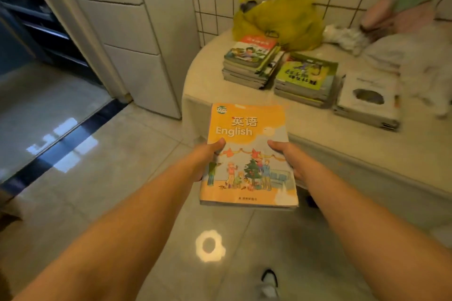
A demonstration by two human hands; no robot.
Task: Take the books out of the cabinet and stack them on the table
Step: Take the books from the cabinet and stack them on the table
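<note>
In hand: an orange English textbook point(248, 154), cover up, on top of what looks like a thin bundle of books, carried low over the floor tiles point(122, 154).
Left hand point(208, 161): thumb pressed on the cover's left edge, fingers out of sight underneath, so that grip is wrapped around the bundle.
Right hand point(285, 157): mirror image on the right edge, thumb on top, fingers hidden below, grasping the same bundle.
Long axis: running near to far, title end pointing away from the person and toward the desk point(354, 144).
Bundle's position: its far edge sits just at the desk's near rim, not yet over it, and nothing is resting on the surface so far.
Target piles: three stacks wait further in and to the right: a left stack point(249, 66) with a green and red cover, a middle stack point(305, 80) topped in yellow-green, and a right stack point(367, 102) with a white cover.
The key line: the stacks lie ahead and right of both hands, so the right hand is the nearer one and a forward-right carry looks needed.
Behind the piles: a yellow plastic bag point(281, 22) against the tiled wall, with bedding-like cloth, blurred, at far right.
Progress: well along, judging by three piles already built.
</note>
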